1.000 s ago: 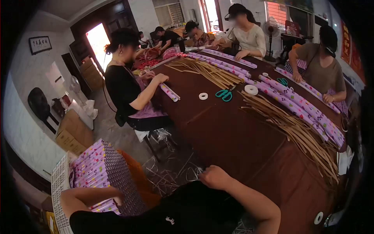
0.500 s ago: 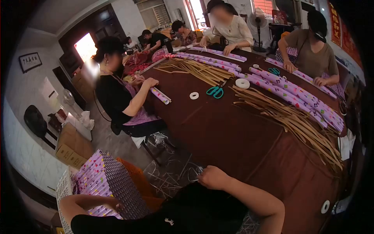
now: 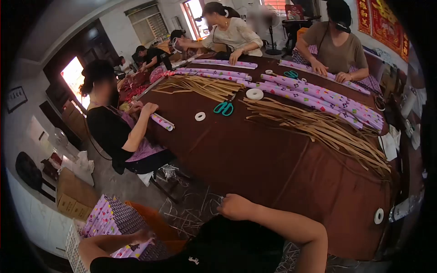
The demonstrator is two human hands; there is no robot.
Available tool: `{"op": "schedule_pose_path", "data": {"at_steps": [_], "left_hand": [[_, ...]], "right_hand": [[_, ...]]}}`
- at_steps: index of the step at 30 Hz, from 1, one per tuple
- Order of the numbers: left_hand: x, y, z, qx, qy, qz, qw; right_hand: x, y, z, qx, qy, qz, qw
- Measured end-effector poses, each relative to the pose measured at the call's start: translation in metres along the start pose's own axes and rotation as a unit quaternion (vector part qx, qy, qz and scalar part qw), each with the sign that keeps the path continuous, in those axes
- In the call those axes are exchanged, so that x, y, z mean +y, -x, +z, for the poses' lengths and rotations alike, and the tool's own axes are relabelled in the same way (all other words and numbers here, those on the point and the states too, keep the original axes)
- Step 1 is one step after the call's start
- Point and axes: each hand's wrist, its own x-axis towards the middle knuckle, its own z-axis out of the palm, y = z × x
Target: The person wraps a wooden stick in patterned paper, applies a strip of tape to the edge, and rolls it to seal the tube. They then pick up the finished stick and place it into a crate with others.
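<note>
My right hand [image 3: 237, 207] is closed at the near edge of the brown table [image 3: 246, 159]; what it may hold is hidden. At the lower left my left hand [image 3: 144, 236] is over a stack of rolled purple patterned paper [image 3: 101, 214] in a white basket [image 3: 73, 245]. Its fingers are blurred and partly out of sight. On the table are tan strips [image 3: 318, 129], purple patterned rolls [image 3: 323, 93], teal scissors [image 3: 224, 108] and a white tape roll [image 3: 200, 116].
A co-worker in black [image 3: 107, 123] sits at the left edge. Two co-workers [image 3: 232, 38] [image 3: 339, 50] handle purple paper across the table. Cardboard boxes [image 3: 75, 195] and an orange cloth [image 3: 145, 218] are at the left. Another tape roll [image 3: 378, 216] lies at the right.
The view has turned, so the table and people appear further left. My left hand has shifted slightly right over the stack. The co-worker in cream has turned and stretched an arm to the left.
</note>
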Motion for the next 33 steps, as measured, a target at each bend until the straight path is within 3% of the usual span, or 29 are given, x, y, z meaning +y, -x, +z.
{"op": "schedule_pose_path", "data": {"at_steps": [4,6,7,8,9,11,13,17,19,20,22,23,24,25,26,28,29,30,31,32,33], "left_hand": [[0.011,-0.044,-0.003,0.026,0.084,0.013,0.996],[0.015,-0.085,-0.004,-0.025,-0.051,0.104,0.993],[0.036,-0.096,0.002,-0.066,-0.055,0.137,0.987],[0.080,-0.080,0.025,-0.029,-0.137,0.145,0.980],[0.128,-0.050,0.050,0.010,-0.217,0.153,0.964],[0.177,-0.026,0.069,-0.031,-0.253,0.170,0.952],[0.193,-0.022,0.081,-0.145,-0.378,0.233,0.885],[0.211,-0.016,0.100,-0.243,-0.412,0.249,0.842],[0.224,-0.016,0.122,-0.241,-0.595,0.312,0.701],[0.246,0.006,0.126,-0.241,-0.625,0.330,0.665],[0.246,0.004,0.131,-0.219,-0.621,0.433,0.616],[0.241,0.000,0.137,-0.211,-0.610,0.427,0.633],[0.237,-0.004,0.143,-0.206,-0.632,0.454,0.593],[0.236,-0.006,0.149,-0.201,-0.654,0.480,0.549],[0.241,0.001,0.156,-0.196,-0.649,0.480,0.556],[0.253,0.014,0.172,-0.202,-0.746,0.373,0.514],[0.259,0.016,0.178,-0.204,-0.745,0.376,0.512],[0.265,0.016,0.183,-0.231,-0.798,0.377,0.409],[0.267,0.017,0.185,-0.255,-0.840,0.374,0.298],[0.265,0.014,0.186,-0.257,-0.841,0.378,0.289],[0.262,0.009,0.190,-0.237,-0.853,0.393,0.249]], "right_hand": [[-0.001,-0.005,-0.003,-0.007,-0.036,0.019,0.999],[0.001,-0.006,-0.006,-0.007,-0.079,0.037,0.996],[0.002,-0.006,-0.007,0.033,-0.162,0.045,0.985],[0.003,-0.006,-0.009,0.074,-0.242,0.052,0.966],[0.003,-0.007,-0.013,0.073,-0.238,0.060,0.967],[0.003,-0.008,-0.020,0.038,-0.302,0.101,0.947],[0.003,-0.008,-0.019,0.053,-0.307,0.104,0.945],[0.000,-0.007,-0.025,0.077,-0.322,0.106,0.938],[0.002,-0.008,-0.023,0.089,-0.375,0.123,0.915],[0.000,-0.008,-0.035,0.043,-0.413,0.153,0.897],[-0.001,-0.011,-0.028,0.100,-0.455,0.165,0.869],[-0.002,-0.012,-0.040,0.058,-0.505,0.180,0.842],[-0.005,-0.020,-0.033,0.044,-0.508,0.168,0.844],[-0.007,-0.026,-0.024,0.071,-0.564,0.138,0.811],[-0.011,-0.031,-0.024,0.100,-0.615,0.113,0.774],[-0.029,-0.050,-0.029,0.072,-0.684,0.070,0.722],[-0.041,-0.061,-0.037,0.070,-0.714,0.055,0.695],[-0.055,-0.069,-0.040,0.099,-0.743,0.098,0.655],[-0.059,-0.077,-0.054,0.123,-0.760,0.045,0.637],[-0.060,-0.083,-0.069,0.148,-0.773,-0.006,0.617],[-0.065,-0.083,-0.074,0.265,-0.751,0.028,0.605]]}}
